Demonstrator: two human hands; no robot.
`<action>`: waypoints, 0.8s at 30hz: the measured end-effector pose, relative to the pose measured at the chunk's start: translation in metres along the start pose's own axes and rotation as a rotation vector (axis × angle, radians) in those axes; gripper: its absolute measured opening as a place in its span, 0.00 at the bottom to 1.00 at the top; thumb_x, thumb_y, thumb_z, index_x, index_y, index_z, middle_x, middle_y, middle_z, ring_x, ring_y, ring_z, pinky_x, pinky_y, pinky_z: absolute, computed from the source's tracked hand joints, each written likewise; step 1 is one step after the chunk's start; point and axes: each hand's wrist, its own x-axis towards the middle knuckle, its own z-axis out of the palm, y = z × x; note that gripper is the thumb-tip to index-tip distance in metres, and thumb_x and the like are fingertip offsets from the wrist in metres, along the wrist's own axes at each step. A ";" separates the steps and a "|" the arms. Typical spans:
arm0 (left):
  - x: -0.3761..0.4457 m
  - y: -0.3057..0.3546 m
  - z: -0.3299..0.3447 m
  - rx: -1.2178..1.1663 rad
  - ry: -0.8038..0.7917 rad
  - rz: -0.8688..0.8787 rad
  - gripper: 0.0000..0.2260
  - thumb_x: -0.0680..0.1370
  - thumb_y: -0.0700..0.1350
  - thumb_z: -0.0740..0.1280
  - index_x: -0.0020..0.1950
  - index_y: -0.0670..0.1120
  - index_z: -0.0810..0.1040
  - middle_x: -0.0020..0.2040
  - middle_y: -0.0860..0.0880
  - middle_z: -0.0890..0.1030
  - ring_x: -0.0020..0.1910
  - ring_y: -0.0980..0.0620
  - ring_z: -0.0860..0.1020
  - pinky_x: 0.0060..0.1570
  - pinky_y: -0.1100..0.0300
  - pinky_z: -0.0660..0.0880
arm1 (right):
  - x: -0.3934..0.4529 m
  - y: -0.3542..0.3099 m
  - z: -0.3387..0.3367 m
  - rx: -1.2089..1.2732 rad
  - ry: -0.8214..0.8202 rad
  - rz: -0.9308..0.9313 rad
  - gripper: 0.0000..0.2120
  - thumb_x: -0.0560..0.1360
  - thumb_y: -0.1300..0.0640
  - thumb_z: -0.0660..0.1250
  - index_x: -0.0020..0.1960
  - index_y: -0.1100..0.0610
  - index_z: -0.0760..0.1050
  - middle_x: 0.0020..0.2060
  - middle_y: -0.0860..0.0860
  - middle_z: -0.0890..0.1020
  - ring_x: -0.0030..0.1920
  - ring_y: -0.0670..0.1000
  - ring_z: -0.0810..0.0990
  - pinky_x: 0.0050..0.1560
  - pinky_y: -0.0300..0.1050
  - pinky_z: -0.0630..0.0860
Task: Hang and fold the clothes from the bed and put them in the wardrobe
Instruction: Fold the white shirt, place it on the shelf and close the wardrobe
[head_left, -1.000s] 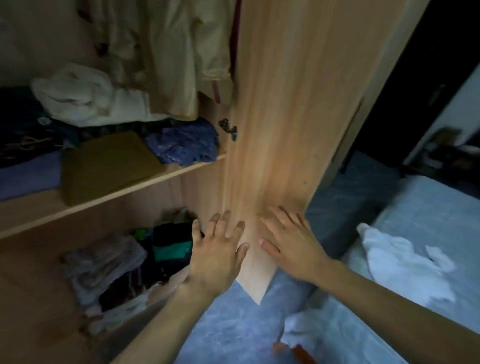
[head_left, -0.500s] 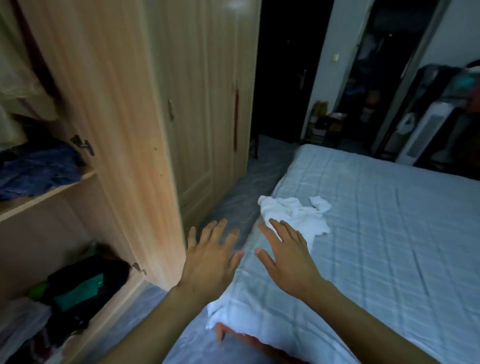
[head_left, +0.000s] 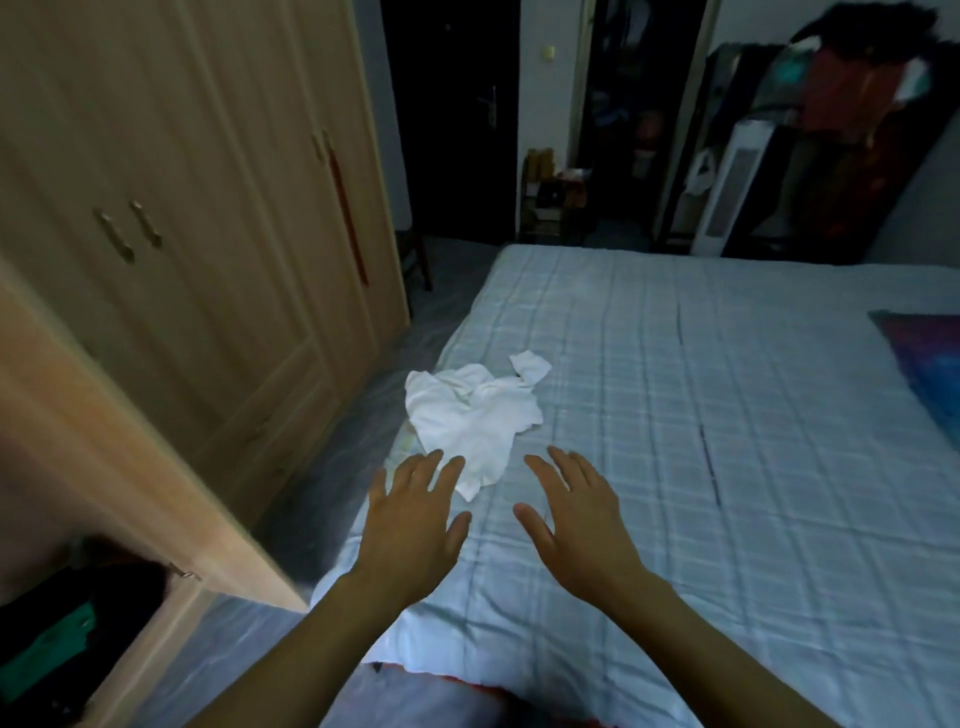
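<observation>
We are holding our left hand (head_left: 413, 525) and right hand (head_left: 574, 514) out over the near edge of the bed (head_left: 727, 441), both empty, palms down, fingers straight and spread, a gap lying between the two hands. The crumpled white garment (head_left: 470, 415) is lying on the bed's pale checked cover near its wardrobe-side edge, just beyond our left fingertips, and we cannot tell whether they are touching it. The wardrobe (head_left: 197, 208) is standing beside the bed with its nearest door (head_left: 104, 441) hanging open.
</observation>
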 end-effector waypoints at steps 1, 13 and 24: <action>0.011 0.001 0.005 -0.004 0.020 0.013 0.28 0.78 0.63 0.57 0.76 0.54 0.65 0.75 0.48 0.69 0.73 0.43 0.68 0.72 0.37 0.60 | 0.003 0.008 0.001 0.003 0.012 0.011 0.36 0.75 0.32 0.42 0.78 0.47 0.59 0.78 0.52 0.60 0.78 0.58 0.57 0.75 0.62 0.57; 0.158 -0.039 0.097 -0.111 -0.030 0.040 0.26 0.74 0.56 0.69 0.70 0.50 0.71 0.69 0.46 0.75 0.66 0.42 0.75 0.63 0.37 0.71 | 0.137 0.062 0.040 -0.093 -0.075 0.142 0.37 0.74 0.32 0.41 0.78 0.48 0.58 0.78 0.52 0.59 0.78 0.56 0.56 0.76 0.57 0.56; 0.274 -0.095 0.179 -0.170 -0.101 0.100 0.23 0.72 0.53 0.68 0.65 0.49 0.74 0.62 0.47 0.80 0.60 0.43 0.80 0.59 0.38 0.75 | 0.261 0.112 0.104 -0.017 -0.169 0.294 0.35 0.76 0.33 0.45 0.76 0.50 0.63 0.77 0.54 0.64 0.76 0.57 0.61 0.75 0.54 0.60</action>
